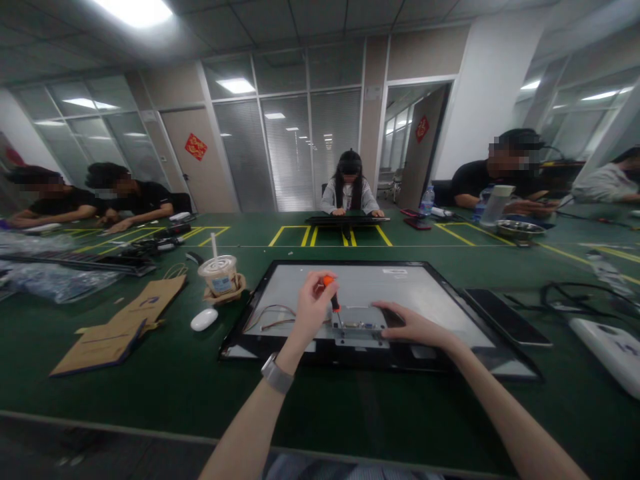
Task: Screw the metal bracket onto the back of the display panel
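Observation:
A flat panel (425, 287) with a black frame lies back side up on the green table. On its lower middle sits a metal bracket with a circuit board (357, 320). My left hand (315, 297) is closed round the orange handle of a screwdriver (336, 303), whose tip points down at the bracket's left part. At the bracket's right side rests my right hand (413, 325), fingers apart, thumb and fingertips near its edge. Thin wires (273, 319) lie on the panel to the left of the bracket.
Left of the panel are a white mouse (204, 320), a drink cup (219, 277) and a brown paper bag (125, 323). A black phone (507, 317), cables and a white device (607, 350) lie right. Several people sit round the table (200, 393).

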{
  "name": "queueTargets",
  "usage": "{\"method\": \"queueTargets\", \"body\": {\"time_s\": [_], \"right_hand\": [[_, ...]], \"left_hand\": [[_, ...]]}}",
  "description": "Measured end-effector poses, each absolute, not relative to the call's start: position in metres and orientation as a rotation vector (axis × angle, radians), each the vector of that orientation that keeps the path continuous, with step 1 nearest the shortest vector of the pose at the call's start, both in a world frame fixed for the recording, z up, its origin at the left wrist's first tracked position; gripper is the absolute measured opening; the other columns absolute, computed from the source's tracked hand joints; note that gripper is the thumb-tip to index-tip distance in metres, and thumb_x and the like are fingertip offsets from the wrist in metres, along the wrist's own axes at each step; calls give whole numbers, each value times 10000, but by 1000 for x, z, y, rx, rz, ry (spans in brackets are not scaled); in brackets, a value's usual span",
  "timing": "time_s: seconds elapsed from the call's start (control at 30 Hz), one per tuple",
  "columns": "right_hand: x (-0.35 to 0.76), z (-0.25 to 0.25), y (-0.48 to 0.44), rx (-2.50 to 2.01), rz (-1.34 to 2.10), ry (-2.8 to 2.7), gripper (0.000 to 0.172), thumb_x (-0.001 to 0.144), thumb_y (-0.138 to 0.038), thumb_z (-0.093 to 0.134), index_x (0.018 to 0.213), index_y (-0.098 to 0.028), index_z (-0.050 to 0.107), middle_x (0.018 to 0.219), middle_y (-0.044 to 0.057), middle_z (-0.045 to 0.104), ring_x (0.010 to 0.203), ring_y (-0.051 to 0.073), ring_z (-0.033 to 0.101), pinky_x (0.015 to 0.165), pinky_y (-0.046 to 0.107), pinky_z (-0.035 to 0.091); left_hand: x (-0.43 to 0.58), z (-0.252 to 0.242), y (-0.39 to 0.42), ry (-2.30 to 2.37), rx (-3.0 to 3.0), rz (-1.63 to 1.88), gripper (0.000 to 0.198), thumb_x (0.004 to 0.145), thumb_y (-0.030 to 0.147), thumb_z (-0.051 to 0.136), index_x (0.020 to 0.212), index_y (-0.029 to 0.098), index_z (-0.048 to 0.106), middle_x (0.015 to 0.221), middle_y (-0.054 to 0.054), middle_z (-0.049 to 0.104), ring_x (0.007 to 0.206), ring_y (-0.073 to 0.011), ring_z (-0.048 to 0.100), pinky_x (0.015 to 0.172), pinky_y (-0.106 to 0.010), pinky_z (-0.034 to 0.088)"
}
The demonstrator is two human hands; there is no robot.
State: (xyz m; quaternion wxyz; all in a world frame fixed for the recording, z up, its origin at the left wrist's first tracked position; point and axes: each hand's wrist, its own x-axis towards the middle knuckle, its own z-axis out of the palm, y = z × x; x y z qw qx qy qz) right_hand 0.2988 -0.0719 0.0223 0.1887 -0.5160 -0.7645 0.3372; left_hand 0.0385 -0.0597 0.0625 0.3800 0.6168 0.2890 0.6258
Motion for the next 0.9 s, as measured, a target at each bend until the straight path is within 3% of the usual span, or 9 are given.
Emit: {"method": "queueTargets", "body": {"time_s": [0.2,0.4,0.63,0.77,0.9], "right_hand": [[300,20,-71,-1458,911,-2159,801,725,-619,631,1407,-262,411,1458,82,423,1328,298,379,1111,465,288],[299,21,-71,-1475,930,-2145,818,718,-620,637,1412,-255,406,1465,81,412,1327,301,381,1110,460,296],[298,23,-72,-1480,916,-2166,818,724,-637,620,1415,-256,404,1463,82,415,1327,310,378,1108,468,293],[298,23,-72,-1483,932,-2154,831,723,-630,624,1416,-228,401,1470,99,401,1329,304,376,1109,451,295],[298,23,-72,-1460,925,-2155,829,716,-639,626,1409,-239,412,1459,90,419,1323,312,382,1113,458,285]], "left_hand": [[41,60,-61,522,1437,1469,287,912,380,490,1084,174,592,916,-59,603,836,-170,593,821,-333,479],[40,62,-62,718,1631,1534,209,830,363,630,941,191,675,892,-34,582,745,-124,538,700,-239,454],[41,59,-58,590,1421,1485,336,898,407,511,1125,183,616,942,-70,640,855,-175,608,800,-308,489],[42,58,-58,540,1399,1468,309,894,402,526,1067,177,650,958,-81,651,905,-182,605,846,-318,476],[40,59,-59,702,1498,1521,253,826,401,630,942,185,689,835,-40,617,772,-141,564,716,-250,469]]}}
